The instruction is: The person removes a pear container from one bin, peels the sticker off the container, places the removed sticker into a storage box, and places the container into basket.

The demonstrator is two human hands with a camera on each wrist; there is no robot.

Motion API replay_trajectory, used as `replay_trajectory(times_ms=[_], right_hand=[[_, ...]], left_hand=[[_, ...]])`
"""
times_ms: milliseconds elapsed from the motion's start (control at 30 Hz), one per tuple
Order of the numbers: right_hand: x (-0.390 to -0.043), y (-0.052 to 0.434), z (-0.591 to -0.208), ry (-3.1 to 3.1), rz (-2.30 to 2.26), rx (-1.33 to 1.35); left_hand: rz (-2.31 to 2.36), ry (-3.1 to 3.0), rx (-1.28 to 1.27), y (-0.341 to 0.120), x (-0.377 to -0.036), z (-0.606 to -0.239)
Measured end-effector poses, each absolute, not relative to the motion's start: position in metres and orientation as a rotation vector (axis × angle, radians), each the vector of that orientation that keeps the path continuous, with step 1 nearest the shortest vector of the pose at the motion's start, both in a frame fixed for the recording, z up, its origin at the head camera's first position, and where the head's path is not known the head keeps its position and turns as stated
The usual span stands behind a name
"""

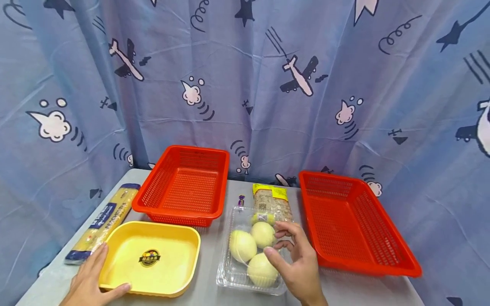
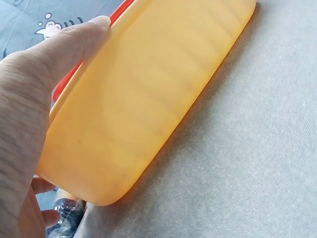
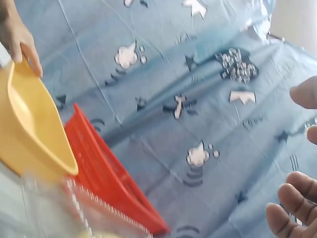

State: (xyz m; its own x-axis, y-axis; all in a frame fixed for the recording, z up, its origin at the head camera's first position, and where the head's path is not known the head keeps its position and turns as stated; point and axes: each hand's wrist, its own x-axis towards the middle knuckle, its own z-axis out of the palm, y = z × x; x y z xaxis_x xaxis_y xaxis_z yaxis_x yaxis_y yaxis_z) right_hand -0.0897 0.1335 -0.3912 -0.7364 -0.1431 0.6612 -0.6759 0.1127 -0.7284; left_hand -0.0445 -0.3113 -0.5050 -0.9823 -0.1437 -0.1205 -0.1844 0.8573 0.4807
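My left hand (image 1: 89, 278) holds the near-left corner of a yellow plastic basin (image 1: 149, 238), fingers along its left side and thumb at the front rim. In the left wrist view the thumb lies on the rim of the basin (image 2: 133, 94). A dark badge sits on its floor. To the right stands a clear plastic box (image 1: 245, 285) with three pale yellow-green round fruits (image 1: 243, 245) showing in it. Over the box's right side hovers my right hand (image 1: 298, 263), its fingers loosely bent and apart, with nothing held. The right wrist view shows the fingertips (image 3: 280, 218) spread.
Two red perforated baskets (image 1: 191, 182) (image 1: 337, 221) stand at the back and right. A long pack of noodles (image 1: 103, 221) lies at left. Behind the clear box are a yellow-topped packet (image 1: 269, 197) and a small purple-wrapped piece (image 1: 241, 200). A patterned curtain (image 1: 245, 85) surrounds the table.
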Motion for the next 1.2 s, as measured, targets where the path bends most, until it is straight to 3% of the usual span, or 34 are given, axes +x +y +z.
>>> replay_trajectory(times_ms=[633, 1200], right_hand=[[-0.134, 0.172, -0.442, -2.242, 1.699, 0.171], [-0.156, 0.178, -0.492, -2.477, 1.782, 0.109]], left_hand=[[0.784, 2.948, -0.278, -0.308, -0.042, -0.501], [0.843, 3.018, -0.257, -0.301, -0.041, -0.481]])
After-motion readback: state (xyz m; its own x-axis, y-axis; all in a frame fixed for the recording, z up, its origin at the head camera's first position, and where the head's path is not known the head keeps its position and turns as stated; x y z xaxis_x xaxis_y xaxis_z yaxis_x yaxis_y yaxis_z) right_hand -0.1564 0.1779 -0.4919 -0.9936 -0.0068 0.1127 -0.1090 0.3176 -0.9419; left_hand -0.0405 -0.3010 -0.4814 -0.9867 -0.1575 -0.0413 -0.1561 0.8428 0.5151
